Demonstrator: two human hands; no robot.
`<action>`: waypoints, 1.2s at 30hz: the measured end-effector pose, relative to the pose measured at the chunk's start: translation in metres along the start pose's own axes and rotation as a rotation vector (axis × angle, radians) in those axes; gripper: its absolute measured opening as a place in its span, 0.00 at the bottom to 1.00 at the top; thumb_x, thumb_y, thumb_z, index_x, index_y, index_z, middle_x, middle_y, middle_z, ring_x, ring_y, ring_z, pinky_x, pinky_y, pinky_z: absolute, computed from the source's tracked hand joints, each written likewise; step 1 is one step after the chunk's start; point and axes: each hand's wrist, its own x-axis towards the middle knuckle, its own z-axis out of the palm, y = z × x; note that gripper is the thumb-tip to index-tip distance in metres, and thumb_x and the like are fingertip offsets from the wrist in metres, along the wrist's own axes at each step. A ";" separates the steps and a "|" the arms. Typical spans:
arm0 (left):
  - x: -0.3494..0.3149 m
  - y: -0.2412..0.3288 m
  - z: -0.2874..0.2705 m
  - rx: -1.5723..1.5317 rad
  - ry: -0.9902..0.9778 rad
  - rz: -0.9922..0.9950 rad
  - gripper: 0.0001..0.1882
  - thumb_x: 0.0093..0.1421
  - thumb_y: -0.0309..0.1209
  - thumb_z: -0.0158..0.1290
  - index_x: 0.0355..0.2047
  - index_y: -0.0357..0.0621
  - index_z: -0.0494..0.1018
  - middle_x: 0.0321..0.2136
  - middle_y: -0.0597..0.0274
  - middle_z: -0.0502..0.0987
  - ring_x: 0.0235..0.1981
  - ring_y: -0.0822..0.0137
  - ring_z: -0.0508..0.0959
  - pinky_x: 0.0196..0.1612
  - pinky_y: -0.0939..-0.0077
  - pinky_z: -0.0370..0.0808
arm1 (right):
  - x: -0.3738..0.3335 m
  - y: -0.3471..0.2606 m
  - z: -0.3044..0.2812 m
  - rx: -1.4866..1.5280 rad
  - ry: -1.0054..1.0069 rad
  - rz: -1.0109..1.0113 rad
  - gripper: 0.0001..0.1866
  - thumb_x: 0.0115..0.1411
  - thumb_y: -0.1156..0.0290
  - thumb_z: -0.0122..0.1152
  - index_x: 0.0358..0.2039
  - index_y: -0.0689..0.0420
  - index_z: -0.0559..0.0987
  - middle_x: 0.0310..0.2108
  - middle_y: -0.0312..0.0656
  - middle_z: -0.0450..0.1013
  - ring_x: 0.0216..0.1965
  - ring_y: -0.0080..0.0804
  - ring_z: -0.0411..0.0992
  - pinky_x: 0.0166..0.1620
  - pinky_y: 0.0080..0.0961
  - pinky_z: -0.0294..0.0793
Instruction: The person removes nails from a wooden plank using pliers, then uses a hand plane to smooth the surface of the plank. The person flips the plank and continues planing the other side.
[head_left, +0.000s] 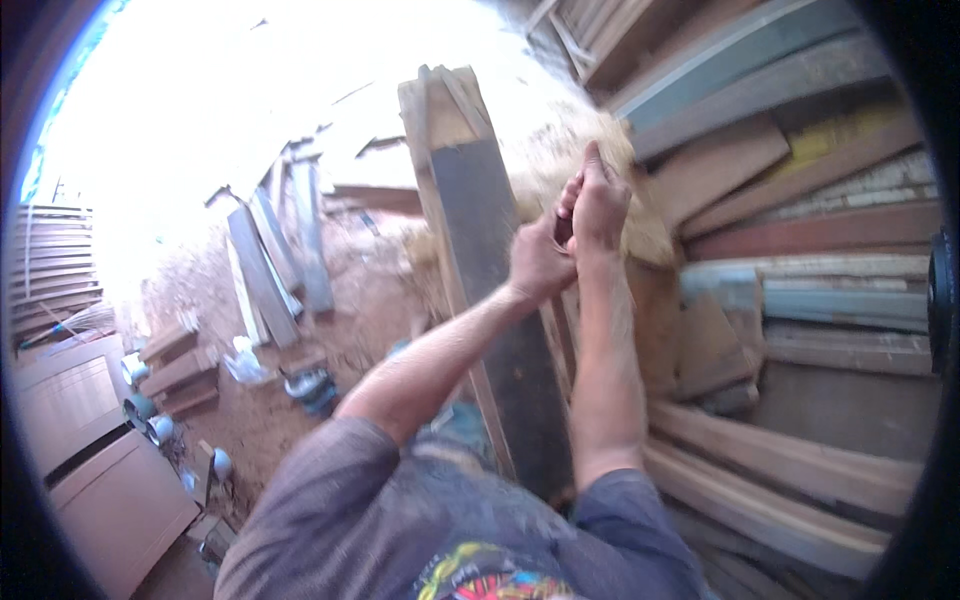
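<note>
My left hand (541, 256) and my right hand (600, 208) are close together in front of me, over the right edge of a long bench with a dark top (477, 215). The fingers of both hands are curled and closed. A small dark patch shows between them, too blurred to name. My right thumb or a finger points away from me, above the fist. Both forearms reach forward from my grey shirt, the right one straighter than the left. At the bench's far end is a pale wooden block (455, 118) with narrow strips along it.
Stacked planks and beams (800, 240) fill the right side. Loose boards (262, 270) lie on the earth floor to the left, near a blue-green power tool (312, 388). Wooden panels (125, 500) stand at the lower left. Sawdust (645, 225) lies beside the bench.
</note>
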 end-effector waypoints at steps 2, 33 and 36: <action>0.041 0.000 0.003 0.013 -0.063 -0.095 0.38 0.60 0.37 0.71 0.68 0.37 0.71 0.56 0.44 0.84 0.57 0.59 0.84 0.59 0.63 0.80 | 0.034 -0.015 0.017 -0.033 -0.005 -0.070 0.26 0.77 0.60 0.53 0.18 0.53 0.69 0.12 0.30 0.61 0.12 0.21 0.58 0.17 0.27 0.55; -0.097 0.046 -0.026 0.420 -0.301 0.248 0.39 0.52 0.23 0.59 0.68 0.37 0.65 0.72 0.42 0.60 0.74 0.45 0.60 0.70 0.47 0.60 | -0.078 0.045 -0.116 0.493 -0.077 -0.132 0.21 0.74 0.65 0.63 0.63 0.60 0.74 0.50 0.44 0.78 0.49 0.34 0.76 0.46 0.34 0.78; -0.134 0.030 -0.064 0.370 -0.565 0.272 0.42 0.51 0.22 0.59 0.70 0.39 0.65 0.72 0.43 0.62 0.74 0.47 0.63 0.69 0.50 0.63 | -0.106 0.049 -0.118 0.458 0.140 -0.132 0.26 0.75 0.66 0.62 0.69 0.58 0.69 0.58 0.45 0.76 0.60 0.36 0.75 0.52 0.38 0.80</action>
